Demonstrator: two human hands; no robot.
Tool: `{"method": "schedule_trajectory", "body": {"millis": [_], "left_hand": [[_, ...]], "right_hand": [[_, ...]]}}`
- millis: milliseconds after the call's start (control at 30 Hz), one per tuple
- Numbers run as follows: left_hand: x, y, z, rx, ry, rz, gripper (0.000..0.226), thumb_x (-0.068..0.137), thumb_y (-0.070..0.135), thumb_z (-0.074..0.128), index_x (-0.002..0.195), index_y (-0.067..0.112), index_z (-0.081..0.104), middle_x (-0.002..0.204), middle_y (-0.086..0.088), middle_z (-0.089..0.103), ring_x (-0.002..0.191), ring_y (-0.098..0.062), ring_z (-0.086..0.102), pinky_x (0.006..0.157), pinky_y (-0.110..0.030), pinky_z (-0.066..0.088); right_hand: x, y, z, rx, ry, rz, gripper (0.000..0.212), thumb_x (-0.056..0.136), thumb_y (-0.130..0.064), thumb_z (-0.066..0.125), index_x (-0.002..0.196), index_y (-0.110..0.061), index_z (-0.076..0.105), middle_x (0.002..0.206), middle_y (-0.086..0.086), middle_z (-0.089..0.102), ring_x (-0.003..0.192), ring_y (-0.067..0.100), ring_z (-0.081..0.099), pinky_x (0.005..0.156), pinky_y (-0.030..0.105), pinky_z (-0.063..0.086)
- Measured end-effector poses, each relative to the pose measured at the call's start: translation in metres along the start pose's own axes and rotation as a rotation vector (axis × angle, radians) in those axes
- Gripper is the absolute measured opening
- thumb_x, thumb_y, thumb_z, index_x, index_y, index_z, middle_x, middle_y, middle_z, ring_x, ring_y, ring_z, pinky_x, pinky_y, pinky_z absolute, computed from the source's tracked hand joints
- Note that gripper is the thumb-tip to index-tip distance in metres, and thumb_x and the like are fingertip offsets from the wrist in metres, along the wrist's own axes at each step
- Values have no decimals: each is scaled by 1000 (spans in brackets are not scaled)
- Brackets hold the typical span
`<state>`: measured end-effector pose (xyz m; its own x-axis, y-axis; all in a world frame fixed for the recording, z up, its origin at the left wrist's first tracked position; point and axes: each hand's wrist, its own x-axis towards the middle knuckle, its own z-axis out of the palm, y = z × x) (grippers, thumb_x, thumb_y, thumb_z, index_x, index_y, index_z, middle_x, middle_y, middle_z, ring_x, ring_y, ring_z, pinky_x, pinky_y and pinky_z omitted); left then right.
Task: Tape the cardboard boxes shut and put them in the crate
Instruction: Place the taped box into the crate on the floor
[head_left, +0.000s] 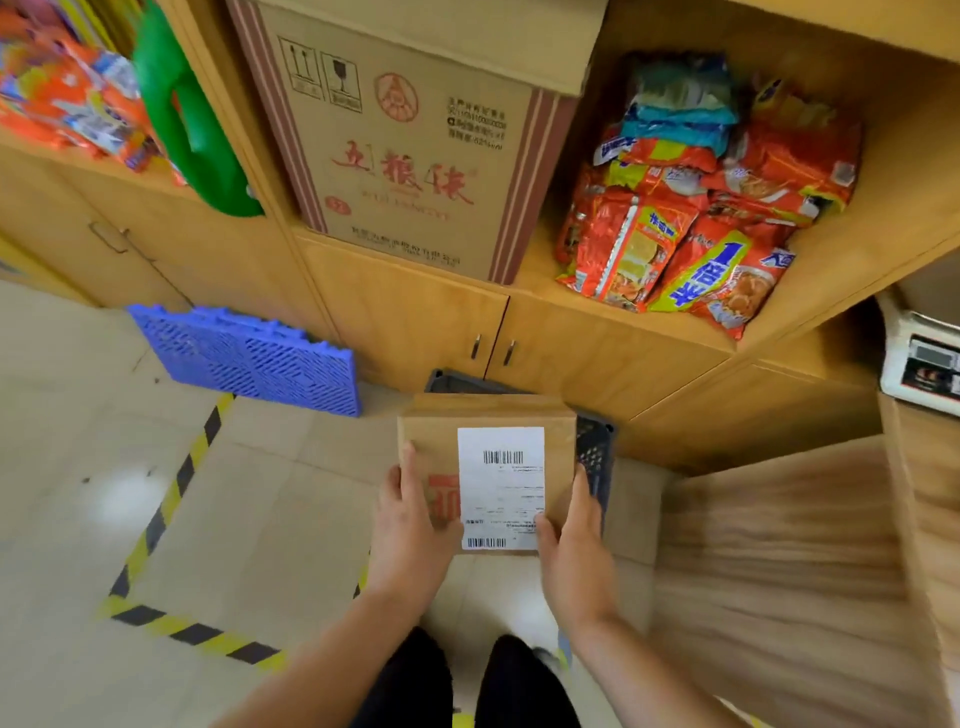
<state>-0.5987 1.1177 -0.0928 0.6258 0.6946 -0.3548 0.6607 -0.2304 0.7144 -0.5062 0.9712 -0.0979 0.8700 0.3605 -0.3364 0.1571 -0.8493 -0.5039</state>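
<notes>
Over crate (595, 458), 2 grips (410, 525) (574, 540) round box (441, 452)

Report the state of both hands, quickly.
Left hand: grips the left edge of the cardboard box.
Right hand: grips the box's right edge.

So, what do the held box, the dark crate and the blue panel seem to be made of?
Box: matt brown cardboard, by its colour and folded edge. Crate: probably hard plastic, dark grey, perforated wall. Panel: probably moulded plastic, uniform blue lattice.
</notes>
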Motion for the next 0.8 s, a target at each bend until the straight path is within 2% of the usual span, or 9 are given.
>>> {"method": "schedule_trajectory", "body": {"millis": [67,200,333,433,567,667,800], "left_hand": [[26,-8,10,87,-40,16,100,77,20,69,151,27,1,138,-3,30,119,-18,31,95,-24,31],[75,-32,46,165,-127,-14,96,81,18,66,150,34,0,152,-9,9,140,-23,9,107,-31,30],[126,-73,98,236,-140,-50,98,80,19,66,150,34,-1,153,-10,6,142,-25,5,108,-35,32],[162,-107,138,251,-159,-81,99,79,17,67,151,33,1,154,-10,3,142,-25,2,110,-35,29],[208,-147,180,295,-170,-73,95,80,15,67,151,31,6,156,-11,4,142,-27,3,113,-39,23],[238,-173,206,323,-165,-62,90,80,16,65,150,31,10,155,-11,7,140,-26,6,112,-40,25],[267,-212,235,368,-188,-81,92,81,22,68,151,30,9,155,-10,7,141,-28,6,110,-44,29]], "right_hand": [[17,1,18,13,4,39,73,97,-36,46,152,-27,-2,148,2,26,96,26,63,67,39,53],[58,17,53,-67,8,95,74,97,-37,45,152,-20,-3,147,2,31,109,23,59,77,36,53],[106,46,101,-50,-24,124,75,97,-32,48,152,-19,-2,149,3,30,127,19,45,94,30,44],[141,71,146,-27,-29,159,79,95,-27,54,152,-18,1,150,7,29,137,20,27,110,29,28],[182,101,206,55,-68,211,77,96,-23,53,152,-16,0,153,8,21,138,24,18,114,31,19],[207,121,246,94,-97,231,77,97,-21,51,152,-16,-2,150,8,26,135,26,21,112,33,20],[231,141,292,60,-141,176,83,95,-13,51,151,-22,-9,148,4,21,132,24,21,114,37,21]]}}
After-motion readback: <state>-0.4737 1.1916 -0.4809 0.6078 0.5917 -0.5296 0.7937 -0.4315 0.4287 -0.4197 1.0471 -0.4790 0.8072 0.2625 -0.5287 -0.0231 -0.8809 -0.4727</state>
